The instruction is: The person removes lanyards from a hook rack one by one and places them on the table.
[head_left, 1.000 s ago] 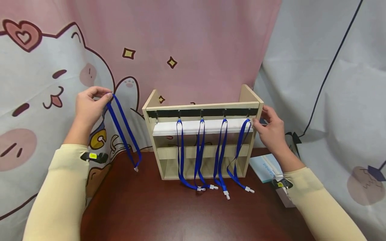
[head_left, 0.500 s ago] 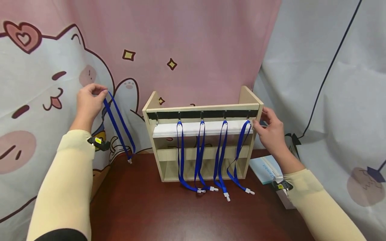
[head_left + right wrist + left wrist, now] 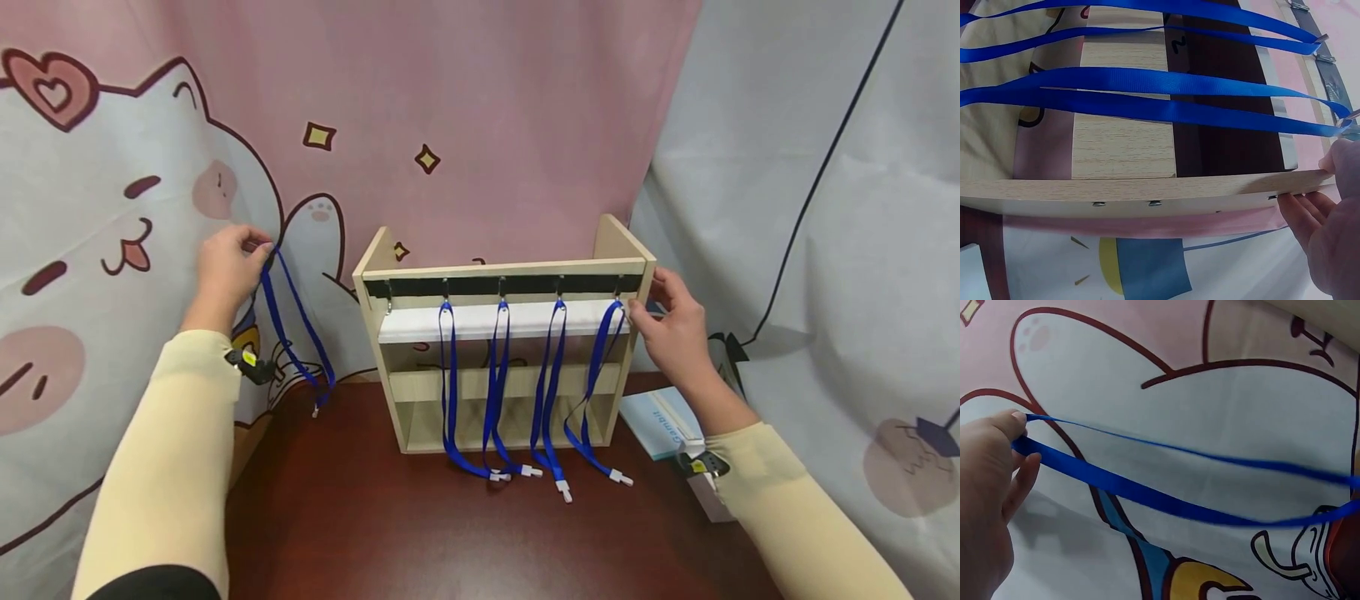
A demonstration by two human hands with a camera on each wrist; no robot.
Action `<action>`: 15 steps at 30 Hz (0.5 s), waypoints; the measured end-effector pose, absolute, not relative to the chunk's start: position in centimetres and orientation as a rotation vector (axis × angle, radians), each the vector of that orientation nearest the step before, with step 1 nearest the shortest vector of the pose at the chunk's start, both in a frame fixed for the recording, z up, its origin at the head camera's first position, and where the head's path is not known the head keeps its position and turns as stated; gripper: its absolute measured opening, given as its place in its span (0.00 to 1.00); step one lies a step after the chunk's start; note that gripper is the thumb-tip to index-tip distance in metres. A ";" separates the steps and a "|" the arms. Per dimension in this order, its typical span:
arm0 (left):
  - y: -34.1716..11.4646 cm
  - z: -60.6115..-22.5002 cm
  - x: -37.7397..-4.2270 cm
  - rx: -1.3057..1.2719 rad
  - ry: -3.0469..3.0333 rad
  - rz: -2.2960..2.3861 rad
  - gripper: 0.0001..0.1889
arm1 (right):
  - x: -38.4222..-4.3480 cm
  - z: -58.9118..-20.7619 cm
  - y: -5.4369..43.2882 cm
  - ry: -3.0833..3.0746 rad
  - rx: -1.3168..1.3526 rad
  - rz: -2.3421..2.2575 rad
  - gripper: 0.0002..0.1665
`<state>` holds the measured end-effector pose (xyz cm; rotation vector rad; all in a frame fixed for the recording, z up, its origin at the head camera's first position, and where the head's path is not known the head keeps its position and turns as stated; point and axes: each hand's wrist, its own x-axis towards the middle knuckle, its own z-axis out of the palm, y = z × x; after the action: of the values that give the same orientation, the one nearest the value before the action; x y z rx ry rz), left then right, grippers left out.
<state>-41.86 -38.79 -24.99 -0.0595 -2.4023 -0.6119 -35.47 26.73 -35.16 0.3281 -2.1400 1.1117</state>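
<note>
Out to the left in the head view, my left hand [image 3: 228, 275] pinches a looped blue lanyard [image 3: 1141, 490] between thumb and fingers. The loop hangs down, with its small pale clip [image 3: 316, 411] at the bottom. My right hand [image 3: 678, 325] grips the right side panel of a light wooden rack [image 3: 416, 386], thumb at the front edge and fingers on the outer face. Several blue lanyards [image 3: 453, 392] hang from hooks along the rack's black strip [image 3: 472, 286], their white clips lying on the table. The leftmost hook [image 3: 388, 298] carries nothing.
The rack stands on a dark red-brown table [image 3: 480, 533]. Behind my right wrist lie a light blue box [image 3: 654, 421] and a white box [image 3: 711, 498]. A printed pink curtain [image 3: 525, 125] closes the back, with a black cable [image 3: 832, 150] at right.
My left hand has shifted slightly, and the lanyard's lower end has swung left and up from where it hung a second ago. The right hand keeps its grip on the rack.
</note>
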 end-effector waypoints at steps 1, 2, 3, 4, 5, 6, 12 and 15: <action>-38.8 -25.2 -41.8 -0.071 -2.420 -0.589 0.17 | -35.5 -35.2 26.7 -2.139 0.328 1.113 0.30; -38.7 -25.3 -41.7 -0.083 -2.440 -0.567 0.16 | -35.5 -35.2 26.7 -2.138 0.328 1.115 0.30; -38.7 -25.5 -41.7 -0.099 -2.455 -0.541 0.15 | -35.5 -35.2 26.7 -2.137 0.326 1.115 0.30; -38.7 -25.7 -41.7 -0.113 -2.469 -0.525 0.14 | -35.5 -35.2 26.7 -2.136 0.326 1.115 0.30; -38.7 -25.8 -41.6 -0.126 -2.479 -0.512 0.13 | -35.5 -35.2 26.7 -2.134 0.325 1.116 0.30; -38.7 -26.0 -41.7 -0.139 -2.490 -0.496 0.13 | -35.5 -35.2 26.7 -2.133 0.324 1.117 0.30; -39.4 -27.5 -41.7 -0.208 -2.513 -0.434 0.10 | -35.5 -35.1 26.7 -2.133 0.322 1.108 0.30; -39.7 -28.5 -41.6 -0.228 -2.551 -0.398 0.09 | -35.4 -35.1 26.6 -2.132 0.319 1.104 0.30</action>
<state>-41.58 -39.73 -28.48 -0.2283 -2.5508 -0.3981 -35.42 26.63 -35.09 0.3190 -2.1324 1.1042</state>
